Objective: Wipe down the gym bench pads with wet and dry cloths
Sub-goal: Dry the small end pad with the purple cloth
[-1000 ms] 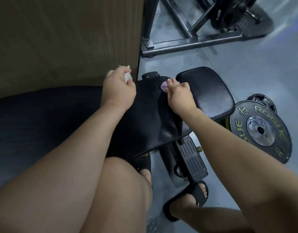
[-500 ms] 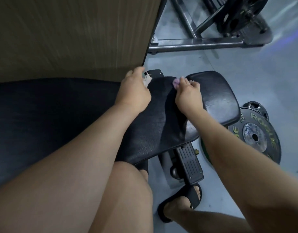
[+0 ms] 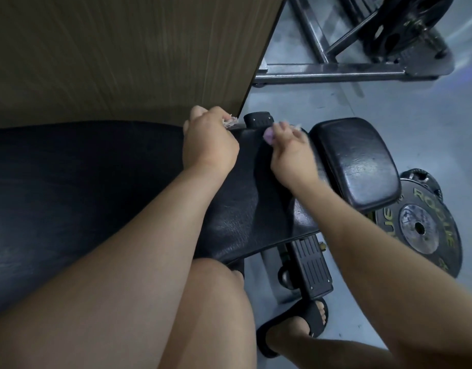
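The person leans over the long bench pad (image 3: 96, 182), both bare arms stretched out to its far right end. The left hand (image 3: 209, 145) sits at the pad's far edge, just beside the corner of a wooden panel (image 3: 123, 57), with its fingers curled tight round a pale cloth (image 3: 230, 121); only a crumpled tuft pokes out past the knuckles. The right hand (image 3: 290, 153) is at the pad's far right corner, fingers bent round a purple cloth (image 3: 269, 135) that bulges out on the thumb side and lies against the black surface. Whether the pale cloth touches the pad I cannot tell. The short bench pad (image 3: 354, 161) lies just beside the right hand, its black cover showing a dull sheen. Below the long pad's near edge, a ribbed black foot plate (image 3: 312, 270) sticks out, and a foot in a black sandal (image 3: 296, 328) stands on the grey floor (image 3: 416, 107) next to it. A weight plate (image 3: 421, 230) lies flat, partly under the short pad, and a steel rack frame (image 3: 330, 73) runs across the floor beyond.
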`<state>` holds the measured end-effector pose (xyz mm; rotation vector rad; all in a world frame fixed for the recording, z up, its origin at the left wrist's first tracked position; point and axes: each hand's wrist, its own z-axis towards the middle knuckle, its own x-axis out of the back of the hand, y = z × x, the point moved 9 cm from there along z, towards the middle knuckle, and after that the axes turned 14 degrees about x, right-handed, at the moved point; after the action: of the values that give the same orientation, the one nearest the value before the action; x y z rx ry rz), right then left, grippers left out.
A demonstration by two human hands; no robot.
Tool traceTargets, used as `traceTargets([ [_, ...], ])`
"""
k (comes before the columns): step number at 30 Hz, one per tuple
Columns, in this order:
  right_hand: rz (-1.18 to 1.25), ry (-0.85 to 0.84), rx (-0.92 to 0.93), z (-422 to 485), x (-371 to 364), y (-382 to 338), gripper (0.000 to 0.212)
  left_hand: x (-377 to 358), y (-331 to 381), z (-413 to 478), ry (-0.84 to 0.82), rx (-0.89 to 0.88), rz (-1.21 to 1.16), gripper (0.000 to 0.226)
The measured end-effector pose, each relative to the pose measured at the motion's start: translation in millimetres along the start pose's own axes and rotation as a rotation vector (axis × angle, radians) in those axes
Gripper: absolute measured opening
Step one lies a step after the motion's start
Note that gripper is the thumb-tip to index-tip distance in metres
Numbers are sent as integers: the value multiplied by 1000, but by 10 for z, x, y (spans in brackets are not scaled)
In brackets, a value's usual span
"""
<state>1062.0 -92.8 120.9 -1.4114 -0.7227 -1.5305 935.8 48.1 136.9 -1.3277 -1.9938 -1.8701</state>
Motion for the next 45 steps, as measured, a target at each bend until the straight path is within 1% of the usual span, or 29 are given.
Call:
traceTargets([
  [3,105,-32,235,-279,-118,-569,43,37,-72,39,27,43,21,34],
  [4,107,-45,278,-332,-116,-581,48,48,-96,48,36,58,23,34],
  [5,84,-39,282,-320,-83,-479,51,48,-113,49,37,65,22,34],
  [6,57,-34,236,-249,-64,-311,50,48,-121,54,34,65,17,35],
  [8,-3,-57,44,-36,-77,67,40,61,-139,43,31,62,9,36],
  [9,-16,-67,-44,54,-80,129,36,79,-141,41,40,57,8,36],
  [10,-4,-50,-76,117,-83,61,36,99,-136,36,54,53,6,36],
  [11,26,-31,-44,153,-106,-107,37,116,-123,29,67,49,2,36],
  [13,109,-61,141,96,-224,-513,39,141,-81,15,89,34,-4,35],
  [14,139,-82,228,57,-249,-625,43,147,-66,6,94,28,-6,35],
  [15,143,-93,269,62,-220,-599,47,149,-57,-5,94,20,-12,34],
  [16,115,-94,248,104,-172,-462,50,145,-52,-12,90,12,-20,35],
  [19,26,-123,-69,199,-122,188,39,158,-115,-13,81,25,-18,35],
  [20,14,-119,-126,210,-112,237,36,159,-146,-5,80,37,-16,34],
  [21,20,-104,-111,219,-102,127,36,143,-168,-1,72,48,-15,34],
  [24,139,-93,178,70,-203,-516,40,50,-184,2,34,79,-5,33],
  [26,204,-132,289,-159,-229,-672,42,7,-157,-7,28,75,28,33],
  [27,183,-137,287,-248,-197,-596,44,-13,-121,-24,27,52,50,34],
  [28,156,-122,245,-299,-123,-444,47,-27,-80,-42,23,20,65,34],
  [30,99,-92,91,-375,9,-50,49,-28,-34,-89,10,-27,87,35],
  [32,57,-102,-32,-473,108,209,42,-21,-9,-132,-8,-50,110,35],
  [33,48,-88,-51,-544,158,218,37,-22,13,-163,-16,-60,131,35],
  [36,58,-34,-48,-861,279,-3,30,-51,130,-280,-44,-94,216,36],
  [39,105,67,36,-1264,358,-288,31,-89,339,-462,-66,-181,320,35],
  [40,134,68,68,-1396,338,-352,34,-108,427,-549,-65,-228,359,35],
  [43,191,-51,105,-1738,159,-354,47,-169,677,-868,-81,-363,419,32],
  [45,181,-116,102,-1844,79,-274,52,-163,740,-1061,-83,-403,448,32],
])
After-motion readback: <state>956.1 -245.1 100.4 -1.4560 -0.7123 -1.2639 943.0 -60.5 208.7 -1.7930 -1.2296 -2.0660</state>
